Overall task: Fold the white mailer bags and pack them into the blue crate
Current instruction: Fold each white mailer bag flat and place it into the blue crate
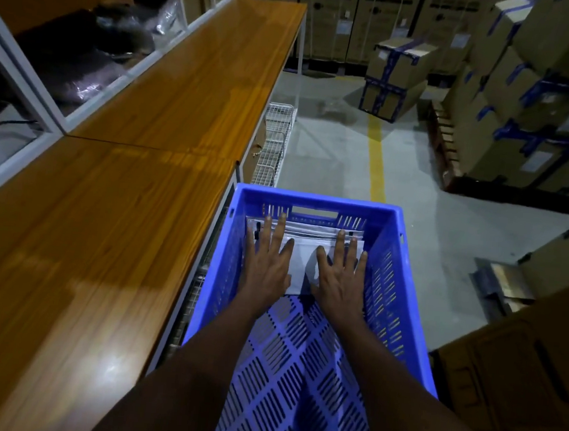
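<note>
Warehouse aisle — left hand [267, 262], right hand [339, 275] pressing flat, fingers straight, on white mailer bags [304, 251] in blue crate [312, 197]; long axis hand-to-hand.

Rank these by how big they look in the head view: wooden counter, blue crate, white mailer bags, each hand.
1. wooden counter
2. blue crate
3. white mailer bags, partly covered by both hands
4. left hand and right hand: they look alike, so they are not ranked
</note>
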### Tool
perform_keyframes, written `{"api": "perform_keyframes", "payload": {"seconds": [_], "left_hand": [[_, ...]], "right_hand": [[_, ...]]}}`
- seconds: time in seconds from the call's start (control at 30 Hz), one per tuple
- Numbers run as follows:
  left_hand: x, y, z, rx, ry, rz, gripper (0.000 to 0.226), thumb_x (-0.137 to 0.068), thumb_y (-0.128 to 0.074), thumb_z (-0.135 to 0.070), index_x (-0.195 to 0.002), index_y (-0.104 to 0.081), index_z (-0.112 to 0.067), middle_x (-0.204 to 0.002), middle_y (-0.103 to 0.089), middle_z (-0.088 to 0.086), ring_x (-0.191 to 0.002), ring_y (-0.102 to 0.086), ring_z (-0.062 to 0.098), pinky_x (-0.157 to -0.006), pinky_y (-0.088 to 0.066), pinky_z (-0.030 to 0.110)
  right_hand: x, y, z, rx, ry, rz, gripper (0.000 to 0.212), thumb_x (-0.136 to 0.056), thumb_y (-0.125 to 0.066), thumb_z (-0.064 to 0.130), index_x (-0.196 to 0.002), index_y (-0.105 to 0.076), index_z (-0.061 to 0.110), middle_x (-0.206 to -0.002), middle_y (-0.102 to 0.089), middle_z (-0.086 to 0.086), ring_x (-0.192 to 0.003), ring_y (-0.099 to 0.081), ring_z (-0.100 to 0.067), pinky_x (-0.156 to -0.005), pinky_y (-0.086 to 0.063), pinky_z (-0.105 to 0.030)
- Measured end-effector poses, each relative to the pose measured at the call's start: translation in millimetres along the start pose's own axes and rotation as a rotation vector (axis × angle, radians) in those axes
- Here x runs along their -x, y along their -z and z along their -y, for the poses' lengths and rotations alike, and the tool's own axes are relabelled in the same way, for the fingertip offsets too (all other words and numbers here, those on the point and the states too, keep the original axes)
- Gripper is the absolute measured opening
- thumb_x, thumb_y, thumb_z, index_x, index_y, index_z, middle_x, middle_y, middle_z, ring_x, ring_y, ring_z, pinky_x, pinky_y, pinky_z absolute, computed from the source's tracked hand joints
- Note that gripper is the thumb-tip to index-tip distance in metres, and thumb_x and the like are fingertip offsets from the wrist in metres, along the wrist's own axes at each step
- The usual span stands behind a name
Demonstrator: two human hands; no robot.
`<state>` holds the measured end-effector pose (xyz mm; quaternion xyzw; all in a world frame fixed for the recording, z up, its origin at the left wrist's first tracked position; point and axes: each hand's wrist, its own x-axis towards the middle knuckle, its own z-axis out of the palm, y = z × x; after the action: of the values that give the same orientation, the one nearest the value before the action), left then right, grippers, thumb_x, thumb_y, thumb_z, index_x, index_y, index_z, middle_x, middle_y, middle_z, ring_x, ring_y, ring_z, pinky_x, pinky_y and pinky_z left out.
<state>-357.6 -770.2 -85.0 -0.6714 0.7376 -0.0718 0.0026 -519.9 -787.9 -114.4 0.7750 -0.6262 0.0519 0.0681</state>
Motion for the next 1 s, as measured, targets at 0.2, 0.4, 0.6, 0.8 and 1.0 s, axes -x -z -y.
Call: {"api": "perform_keyframes", "payload": {"seconds": [0.2,0.4,0.6,0.8,1.0], "left_hand": [[5,-7,1,-0.102,0.037,0.178,0.117,-0.086,-0.067,-0.057,-0.156,0.019,-0.018,-0.152,0.041,0.021,-0.145,0.028,0.045,-0.111,0.016,0.066],[-7,-18,1,-0.114,0.083,0.128,0.108,-0.092,-0.058,-0.060,-0.155,0.022,-0.021,-0.149,0.047,0.020,-0.137,0.041,0.044,-0.098,0.037,0.065],[-8,-20,-2,-0.118,0.096,0.127,0.114,-0.090,-0.062,-0.057,-0.153,0.026,-0.021,-0.152,0.043,0.022,-0.141,0.034,0.045,-0.108,0.024,0.067],[16,21,-3,-0.079,0.044,0.086,0.096,-0.097,-0.057,-0.045,-0.158,0.011,-0.015,-0.160,0.023,0.026,-0.148,0.017,0.047,-0.107,0.025,0.066],[58,90,14,0.004,0.019,-0.014,0.083,-0.101,-0.039,-0.055,-0.160,0.000,-0.011,-0.162,0.015,0.026,-0.149,0.016,0.044,-0.112,0.018,0.065]], "right_hand": [[6,-11,-5,-0.006,0.009,-0.010,0.103,-0.067,-0.076,0.067,-0.151,-0.038,0.021,-0.164,-0.003,-0.024,-0.150,-0.004,-0.045,-0.117,-0.006,-0.061],[-4,-12,-6,0.033,-0.017,-0.049,0.091,-0.071,-0.081,0.049,-0.147,-0.040,0.022,-0.163,-0.011,-0.025,-0.148,-0.013,-0.047,-0.118,-0.003,-0.060],[-2,-9,-5,0.030,-0.020,-0.049,0.091,-0.067,-0.085,0.045,-0.145,-0.045,0.020,-0.161,-0.016,-0.026,-0.147,-0.018,-0.049,-0.116,-0.013,-0.063],[17,20,1,-0.003,-0.067,-0.024,0.082,-0.070,-0.083,0.043,-0.142,-0.050,0.020,-0.161,-0.020,-0.025,-0.145,-0.023,-0.048,-0.115,-0.021,-0.064],[54,84,29,-0.123,-0.083,-0.139,0.066,-0.096,-0.027,0.057,-0.135,-0.060,0.015,-0.154,-0.036,-0.025,-0.139,-0.036,-0.048,-0.111,-0.029,-0.066]]}}
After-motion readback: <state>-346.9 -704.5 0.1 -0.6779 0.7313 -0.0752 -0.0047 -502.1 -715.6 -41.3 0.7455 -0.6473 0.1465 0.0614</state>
